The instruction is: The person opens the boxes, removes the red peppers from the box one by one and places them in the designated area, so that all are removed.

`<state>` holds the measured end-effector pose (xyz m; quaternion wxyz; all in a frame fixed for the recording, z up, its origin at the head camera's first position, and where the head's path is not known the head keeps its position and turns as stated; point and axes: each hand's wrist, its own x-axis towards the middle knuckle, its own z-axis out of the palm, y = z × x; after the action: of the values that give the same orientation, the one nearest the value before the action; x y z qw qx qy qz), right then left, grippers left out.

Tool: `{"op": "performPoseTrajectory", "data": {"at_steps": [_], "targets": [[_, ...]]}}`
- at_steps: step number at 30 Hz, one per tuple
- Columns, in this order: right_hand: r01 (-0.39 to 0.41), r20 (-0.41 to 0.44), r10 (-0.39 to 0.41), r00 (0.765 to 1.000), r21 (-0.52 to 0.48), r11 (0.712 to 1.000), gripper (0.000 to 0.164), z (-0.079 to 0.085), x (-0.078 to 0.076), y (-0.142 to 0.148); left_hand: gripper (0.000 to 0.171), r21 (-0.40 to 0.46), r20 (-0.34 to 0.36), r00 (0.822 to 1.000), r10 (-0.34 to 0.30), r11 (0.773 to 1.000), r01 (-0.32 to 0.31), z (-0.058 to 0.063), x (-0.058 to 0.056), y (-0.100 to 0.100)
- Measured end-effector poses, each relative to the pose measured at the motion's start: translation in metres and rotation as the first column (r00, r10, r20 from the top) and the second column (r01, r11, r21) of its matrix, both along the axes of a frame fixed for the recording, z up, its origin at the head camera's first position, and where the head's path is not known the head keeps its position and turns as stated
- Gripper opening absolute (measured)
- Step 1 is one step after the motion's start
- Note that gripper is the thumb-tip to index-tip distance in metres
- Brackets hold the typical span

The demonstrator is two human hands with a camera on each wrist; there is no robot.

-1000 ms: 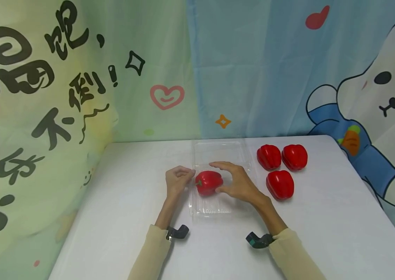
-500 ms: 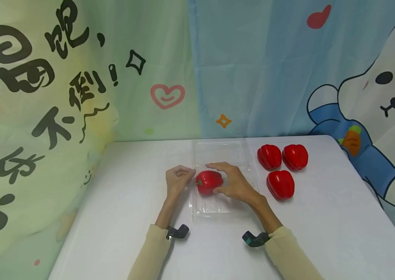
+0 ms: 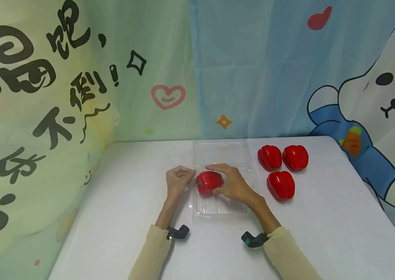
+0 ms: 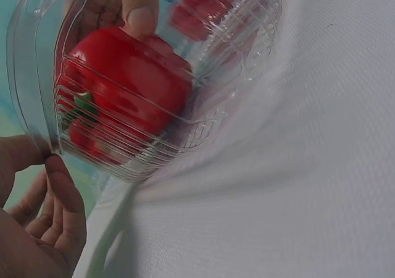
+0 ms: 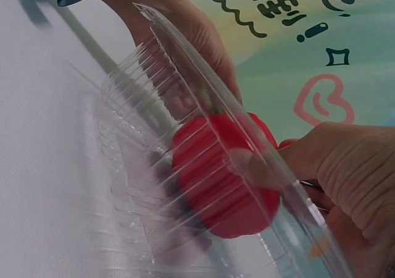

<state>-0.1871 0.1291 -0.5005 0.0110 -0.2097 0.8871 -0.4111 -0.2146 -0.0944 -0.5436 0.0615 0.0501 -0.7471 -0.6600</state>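
A red bell pepper (image 3: 209, 183) with a green stem lies on its side in the near half of a clear plastic clamshell box (image 3: 215, 211). My right hand (image 3: 234, 182) reaches over the box's right side and grips the pepper, its thumb (image 4: 141, 9) pressed on the red skin. At the box's left rim my left hand (image 3: 178, 179) pinches the plastic edge between thumb and forefinger, beside the stem end. The other left fingers are loosely curled, as the left wrist view shows.
Three more red bell peppers lie right of the box: one at the back (image 3: 269, 157), one beside it (image 3: 295, 157) and one nearer (image 3: 280, 185). The box's lid (image 3: 220, 147) lies folded back toward the printed curtain (image 3: 232, 70) behind the white table (image 3: 130, 186).
My right hand has shifted slightly left, its fingers coming closer around the pepper. The left hand has stayed at the rim, and the pepper has barely moved.
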Motion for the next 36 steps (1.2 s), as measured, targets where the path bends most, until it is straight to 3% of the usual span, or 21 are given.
{"op": "performPoseTrajectory", "data": {"at_steps": [21,36], "targets": [[-0.043,0.017,0.042,0.999,0.008,0.999,0.078,-0.0038,-0.0037,0.0040,0.014,-0.037,0.011,1.000,0.010,0.999,-0.010,-0.0003,-0.0002,0.0002],[-0.044,0.038,0.043,0.998,0.032,0.998,0.080,-0.0052,0.0060,0.0048,0.014,-0.026,0.022,1.000,0.010,1.000,-0.010,-0.0008,0.0001,-0.0006]]}}
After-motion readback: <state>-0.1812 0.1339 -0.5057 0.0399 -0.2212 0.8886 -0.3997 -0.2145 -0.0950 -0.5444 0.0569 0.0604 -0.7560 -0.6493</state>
